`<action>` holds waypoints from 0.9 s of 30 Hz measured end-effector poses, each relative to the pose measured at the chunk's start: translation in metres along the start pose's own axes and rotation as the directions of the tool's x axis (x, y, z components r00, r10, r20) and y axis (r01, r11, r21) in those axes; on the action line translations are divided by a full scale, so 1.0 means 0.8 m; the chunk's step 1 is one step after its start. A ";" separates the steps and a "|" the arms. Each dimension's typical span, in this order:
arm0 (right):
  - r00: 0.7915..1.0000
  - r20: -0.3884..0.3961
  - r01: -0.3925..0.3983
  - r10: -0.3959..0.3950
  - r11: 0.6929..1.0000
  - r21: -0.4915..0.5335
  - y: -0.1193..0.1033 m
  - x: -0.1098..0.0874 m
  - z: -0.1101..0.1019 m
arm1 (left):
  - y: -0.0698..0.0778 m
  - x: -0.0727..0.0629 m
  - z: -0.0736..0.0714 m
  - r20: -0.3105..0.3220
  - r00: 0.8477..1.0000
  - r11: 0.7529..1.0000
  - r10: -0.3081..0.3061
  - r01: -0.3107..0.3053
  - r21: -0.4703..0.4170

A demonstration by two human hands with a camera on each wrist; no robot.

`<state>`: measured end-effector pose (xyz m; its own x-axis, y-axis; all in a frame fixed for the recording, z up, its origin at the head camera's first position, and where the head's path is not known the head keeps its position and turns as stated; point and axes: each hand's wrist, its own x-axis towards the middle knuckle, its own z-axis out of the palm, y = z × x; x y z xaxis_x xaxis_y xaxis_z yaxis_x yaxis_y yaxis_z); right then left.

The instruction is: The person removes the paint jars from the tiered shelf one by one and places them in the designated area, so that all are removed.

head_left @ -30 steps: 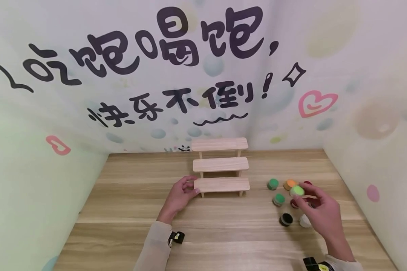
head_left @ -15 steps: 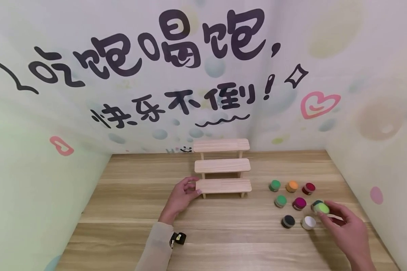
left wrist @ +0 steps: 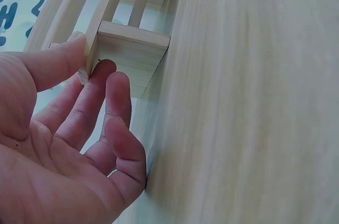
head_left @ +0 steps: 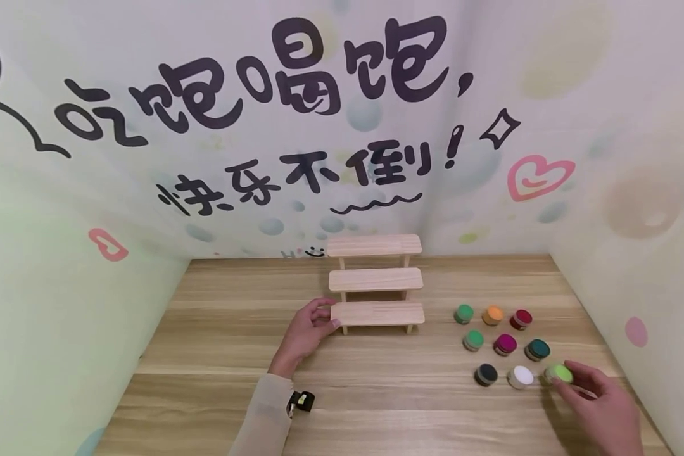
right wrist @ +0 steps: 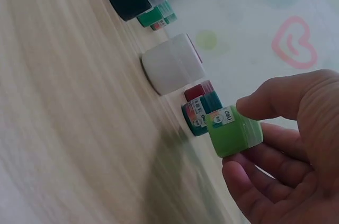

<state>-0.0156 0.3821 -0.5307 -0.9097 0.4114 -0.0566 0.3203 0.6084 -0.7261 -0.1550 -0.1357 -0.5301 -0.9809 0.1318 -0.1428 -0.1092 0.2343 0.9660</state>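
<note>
Three pale wooden tiers make up a stepped display stand (head_left: 377,279) set against the back wall. My left hand (head_left: 306,331) pinches the left end of its lowest tier; the left wrist view shows thumb (left wrist: 66,57) above and fingers below the board. At the right, my right hand (head_left: 603,402) holds a light green paint jar (right wrist: 233,134) between thumb and fingers. That jar is at the right end of the front row, beside a white paint jar (head_left: 520,377). Whether its base touches the table cannot be told.
Several other paint jars stand in rows on the wooden table (head_left: 376,392): black (head_left: 486,375), dark teal (head_left: 538,349), magenta (head_left: 505,344), two green ones (head_left: 473,341), orange (head_left: 493,315) and dark red (head_left: 521,319). Printed cloth walls (head_left: 633,266) bound the table at back and sides.
My right hand has carried the light green jar from above the back jars rightward and toward me, down to the front row's right end. My left hand stays on the stand.
</note>
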 end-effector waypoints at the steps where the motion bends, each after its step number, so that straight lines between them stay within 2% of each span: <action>1: 1.000 0.013 -0.026 0.026 0.999 -0.022 0.001 0.001 0.000 | 0.000 0.000 0.000 0.000 1.000 1.000 -0.002 0.002 0.002; 6: 0.982 0.068 -0.170 0.176 0.982 -0.085 0.001 0.006 0.003 | 0.002 0.000 0.000 0.003 1.000 1.000 -0.007 0.007 0.009; 9: 0.976 0.076 -0.198 0.205 0.977 -0.085 0.002 0.006 0.004 | 0.002 0.000 0.000 0.005 1.000 1.000 -0.009 0.009 0.003; 19: 0.979 0.084 -0.178 0.184 0.981 -0.072 0.001 0.009 0.001 | 0.003 0.000 0.001 0.003 1.000 1.000 0.005 -0.005 0.019; 24: 0.990 0.025 -0.136 0.136 0.990 -0.028 -0.006 0.010 -0.003 | 0.004 -0.002 0.002 -0.023 1.000 0.998 -0.006 0.007 0.055; 27: 0.995 -0.030 -0.092 0.092 0.996 0.013 -0.017 0.009 -0.005 | 0.004 -0.005 0.003 -0.033 0.999 0.996 0.012 -0.008 0.093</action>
<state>-0.0253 0.3796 -0.5182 -0.8678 0.4861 -0.1029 0.3993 0.5591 -0.7267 -0.1506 -0.1330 -0.5273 -0.9869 0.1023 -0.1244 -0.0856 0.3214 0.9431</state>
